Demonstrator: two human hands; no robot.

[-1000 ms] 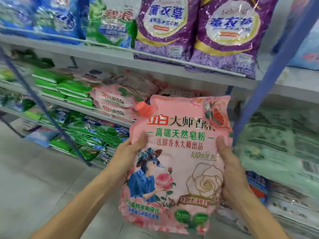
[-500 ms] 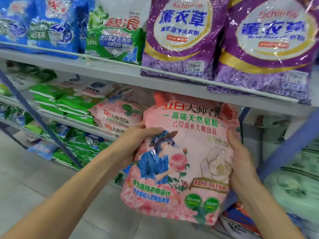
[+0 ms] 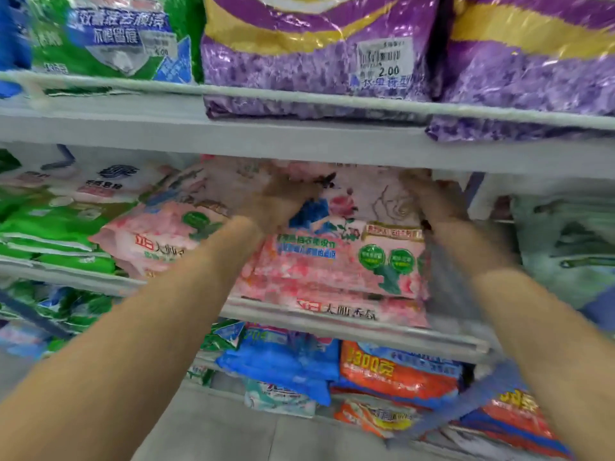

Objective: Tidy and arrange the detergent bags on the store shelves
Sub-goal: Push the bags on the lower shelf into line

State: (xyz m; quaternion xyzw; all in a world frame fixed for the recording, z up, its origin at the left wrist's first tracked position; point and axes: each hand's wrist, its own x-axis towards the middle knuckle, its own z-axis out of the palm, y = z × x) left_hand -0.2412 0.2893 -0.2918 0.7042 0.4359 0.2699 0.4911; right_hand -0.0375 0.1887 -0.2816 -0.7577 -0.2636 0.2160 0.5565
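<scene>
The pink bag [image 3: 332, 234] lies flat on the middle shelf [image 3: 399, 334]. It rests on a second pink bag [image 3: 349, 311] of the same kind, with its bottom edge toward you and its top end tucked under the upper shelf [image 3: 266, 138].

Your left hand [image 3: 283, 201] is on the bag's far left part and your right hand [image 3: 429, 197] is at its far right edge. Both are smeared by motion blur, so you cannot tell whether the fingers grip the bag or only press on it.

This bag looks as good as placed. What is left for it is to let go and check that it sits square on the one below.

The wider job seems far from done. Just to the left, the other pink bags [image 3: 149, 241] lie at a slant to the shelf edge, with their corners pointing out. Beyond them the green bags [image 3: 50, 227] sit in a flatter stack. On the shelf below, the blue bags [image 3: 283, 364] and orange bags [image 3: 399, 371] are heaped loosely and overlap. The purple bags [image 3: 316, 71] above stand upright, and their bottoms bulge over the rail. The pale green bags [image 3: 565, 247] to the right are too blurred to judge.
</scene>
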